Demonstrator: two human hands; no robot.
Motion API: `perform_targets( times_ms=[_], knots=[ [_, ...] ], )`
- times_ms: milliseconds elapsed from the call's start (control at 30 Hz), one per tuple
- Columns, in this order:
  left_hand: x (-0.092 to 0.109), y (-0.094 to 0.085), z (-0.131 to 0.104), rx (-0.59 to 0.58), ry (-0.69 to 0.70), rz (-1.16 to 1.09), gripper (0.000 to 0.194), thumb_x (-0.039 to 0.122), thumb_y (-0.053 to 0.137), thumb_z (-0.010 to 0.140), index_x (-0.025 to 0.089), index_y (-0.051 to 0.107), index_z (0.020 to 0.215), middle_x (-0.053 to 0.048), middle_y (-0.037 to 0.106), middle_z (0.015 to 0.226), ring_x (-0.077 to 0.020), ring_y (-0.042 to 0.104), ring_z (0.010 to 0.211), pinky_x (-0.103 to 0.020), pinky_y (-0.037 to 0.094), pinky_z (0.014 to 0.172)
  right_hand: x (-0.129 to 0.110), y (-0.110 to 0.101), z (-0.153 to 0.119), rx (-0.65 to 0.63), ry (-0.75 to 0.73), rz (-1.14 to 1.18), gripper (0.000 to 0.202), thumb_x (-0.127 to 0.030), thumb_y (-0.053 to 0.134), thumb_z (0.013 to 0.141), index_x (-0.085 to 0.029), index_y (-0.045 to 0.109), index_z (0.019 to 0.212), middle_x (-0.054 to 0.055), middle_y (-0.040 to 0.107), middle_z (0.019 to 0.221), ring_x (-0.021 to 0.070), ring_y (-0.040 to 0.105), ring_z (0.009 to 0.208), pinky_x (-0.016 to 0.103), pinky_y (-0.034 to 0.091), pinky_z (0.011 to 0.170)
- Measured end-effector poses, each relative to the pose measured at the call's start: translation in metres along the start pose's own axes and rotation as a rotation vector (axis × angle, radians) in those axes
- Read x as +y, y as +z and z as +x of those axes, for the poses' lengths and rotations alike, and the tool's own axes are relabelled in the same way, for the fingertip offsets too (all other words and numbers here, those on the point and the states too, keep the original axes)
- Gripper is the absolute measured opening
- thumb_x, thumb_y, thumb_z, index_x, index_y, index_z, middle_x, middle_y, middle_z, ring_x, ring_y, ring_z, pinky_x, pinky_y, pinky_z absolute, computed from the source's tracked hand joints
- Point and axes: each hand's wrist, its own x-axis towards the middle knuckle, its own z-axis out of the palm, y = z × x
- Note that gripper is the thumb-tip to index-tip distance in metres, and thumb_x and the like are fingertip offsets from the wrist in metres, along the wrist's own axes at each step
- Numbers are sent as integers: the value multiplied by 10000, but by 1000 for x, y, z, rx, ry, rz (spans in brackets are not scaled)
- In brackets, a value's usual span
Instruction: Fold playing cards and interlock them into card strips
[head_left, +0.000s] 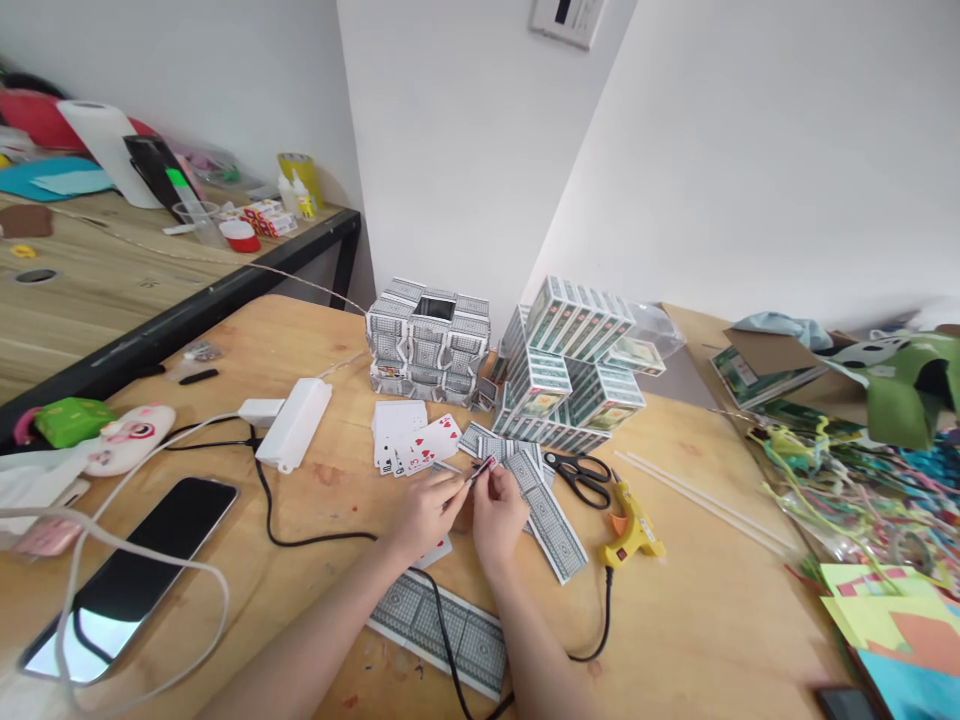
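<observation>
My left hand and my right hand meet above the table, fingers pinched on a small playing card seen nearly edge-on. Just beyond them lie loose playing cards, faces up. Strips of joined cards with a grey patterned back lie by my right hand, and another strip is under my forearms. Black-handled scissors and a yellow hot glue gun rest to the right. Behind the loose cards stands a block-like structure built from cards.
Stacked card boxes stand at the back right. A white power strip, cables and a phone lie on the left. The glue gun's black cord passes under my arms. White sticks and a craft-material pile are at right.
</observation>
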Motion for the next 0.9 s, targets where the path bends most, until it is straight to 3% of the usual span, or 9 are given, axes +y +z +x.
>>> perform_targets(
  times_ms=[167, 300, 700, 800, 900],
  knots=[
    [-4, -2, 0, 36, 7, 37, 258, 221, 367, 881, 164, 616, 916, -59, 608, 739, -126, 546, 694, -238, 443, 655, 4, -4, 11, -158, 30, 228, 379, -379, 553, 742, -165, 574, 1054, 43, 672, 738, 175, 602, 662, 285, 475, 650],
    [-5, -2, 0, 4, -10, 71, 283, 231, 351, 888, 158, 605, 788, -42, 580, 693, -120, 540, 672, -226, 436, 641, 4, -8, 16, -229, 32, 314, 327, -404, 548, 749, -159, 618, 953, 92, 674, 938, 205, 622, 823, 312, 480, 746],
    [-8, 4, -7, 38, 68, 180, 268, 213, 392, 870, 197, 613, 1022, -53, 642, 779, -127, 585, 689, -224, 447, 640, 3, -11, 12, -109, 50, 156, 303, -406, 479, 806, -166, 656, 861, 72, 698, 809, 179, 630, 666, 266, 466, 602],
    [-6, 3, -7, 77, 8, 111, 256, 216, 396, 867, 181, 627, 974, -56, 641, 746, -129, 583, 674, -229, 453, 642, -1, -13, 15, -159, 54, 261, 280, -369, 505, 790, -158, 642, 912, 80, 696, 866, 195, 635, 744, 279, 475, 649],
    [-5, 0, -4, 148, -73, 22, 232, 220, 413, 860, 162, 638, 860, -65, 647, 737, -137, 590, 686, -237, 460, 662, -2, -13, 17, -289, 62, 392, 321, -336, 545, 752, -156, 616, 1008, 84, 685, 937, 211, 629, 812, 295, 485, 665]
  ],
)
